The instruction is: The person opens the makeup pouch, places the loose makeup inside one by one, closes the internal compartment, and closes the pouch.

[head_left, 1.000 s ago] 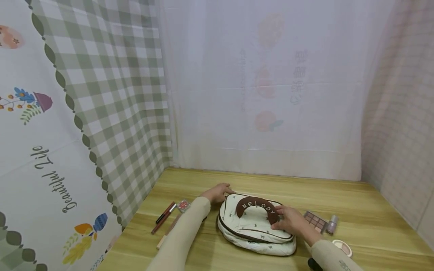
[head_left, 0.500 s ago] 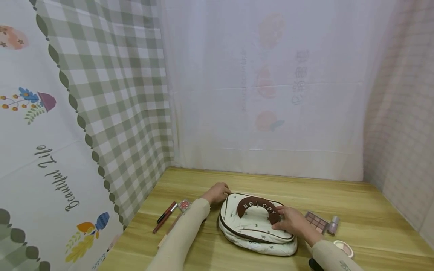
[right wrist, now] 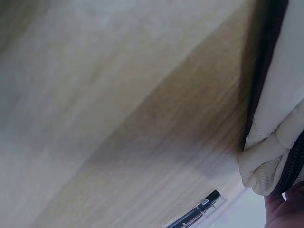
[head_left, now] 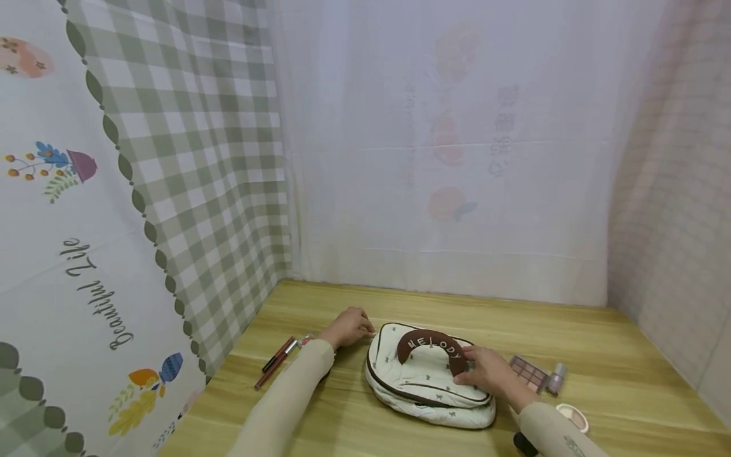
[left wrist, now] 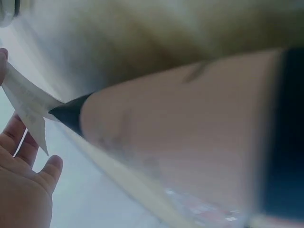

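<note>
A white cosmetic bag [head_left: 411, 387] with a small bow print and brown piping lies on the wooden table. Its curved brown handle [head_left: 429, 343] reads MELODY. My right hand [head_left: 491, 373] grips the handle's right end between thumb and fingers; the right wrist view catches only part of this hand [right wrist: 287, 211], below the bag's dark zipper [right wrist: 295, 164]. My left hand [head_left: 347, 327] is beside the bag's far left corner, pinching a pale fabric tab [left wrist: 31, 102] that stretches toward the bag. A blurred pinkish stick [left wrist: 171, 118] with a black tip crosses in front of the left wrist camera.
Slim lip pencils or tubes [head_left: 276, 362] lie left, near a small red case [head_left: 305, 341] partly behind my left sleeve. On the right are an eyeshadow palette [head_left: 528, 373], a small bottle [head_left: 556, 379], a round compact [head_left: 573, 417] and a black object [head_left: 524, 444] under my right sleeve.
My left hand has moved left, a little away from the bag's corner, with the pale tab in its fingers. The right hand keeps its grip on the handle, and the bag has hardly shifted.
</note>
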The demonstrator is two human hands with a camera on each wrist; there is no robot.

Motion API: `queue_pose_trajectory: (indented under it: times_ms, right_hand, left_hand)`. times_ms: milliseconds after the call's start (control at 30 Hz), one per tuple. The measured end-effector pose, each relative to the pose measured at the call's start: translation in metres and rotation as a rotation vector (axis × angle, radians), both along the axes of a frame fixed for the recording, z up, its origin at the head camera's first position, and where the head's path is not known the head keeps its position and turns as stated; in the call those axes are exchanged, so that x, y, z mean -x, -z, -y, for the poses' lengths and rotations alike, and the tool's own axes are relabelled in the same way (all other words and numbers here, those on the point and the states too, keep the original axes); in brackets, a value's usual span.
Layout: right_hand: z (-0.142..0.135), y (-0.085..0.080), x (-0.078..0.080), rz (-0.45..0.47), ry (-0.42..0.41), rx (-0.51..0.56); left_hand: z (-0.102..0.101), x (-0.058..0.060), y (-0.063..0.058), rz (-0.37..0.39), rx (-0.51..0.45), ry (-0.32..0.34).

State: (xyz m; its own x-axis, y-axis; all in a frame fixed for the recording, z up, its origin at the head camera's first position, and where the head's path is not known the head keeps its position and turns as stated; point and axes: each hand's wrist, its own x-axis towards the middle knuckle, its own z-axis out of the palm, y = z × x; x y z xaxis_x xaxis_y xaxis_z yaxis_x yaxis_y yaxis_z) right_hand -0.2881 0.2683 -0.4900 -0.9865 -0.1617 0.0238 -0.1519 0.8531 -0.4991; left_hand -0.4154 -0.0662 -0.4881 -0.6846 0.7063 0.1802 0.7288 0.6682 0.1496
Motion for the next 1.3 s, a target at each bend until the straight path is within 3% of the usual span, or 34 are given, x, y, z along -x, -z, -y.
queue_pose_trajectory:
  times_ms: [167, 333, 533, 733, 933, 1100, 1300]
  right_hand:
    - [-0.003, 0.003, 0.000, 0.000, 0.012, -0.001]
    - [-0.006, 0.003, -0.002, 0.011, 0.015, -0.010]
    - [-0.006, 0.001, -0.004, 0.011, 0.025, -0.008]
    - [-0.003, 0.000, -0.002, 0.001, 0.014, 0.002]
    - [-0.002, 0.000, -0.002, -0.001, 0.014, 0.008]
    - [-0.001, -0.002, -0.002, 0.004, 0.009, 0.010]
    - [0.001, -0.002, -0.001, 0.012, 0.003, 0.013]
  left_hand:
    - [0.012, -0.010, 0.004, -0.015, -0.041, 0.017]
    - [0.022, -0.025, -0.001, -0.007, -0.074, 0.025]
    - [0.029, -0.045, -0.012, 0.041, -0.030, -0.013]
    - [0.036, -0.068, -0.015, 0.039, -0.021, -0.050]
    - [0.038, -0.091, -0.017, -0.022, -0.060, -0.015]
    - [0.036, -0.107, -0.013, -0.145, -0.125, 0.065]
    - [0.026, -0.121, -0.009, -0.264, -0.109, 0.127]
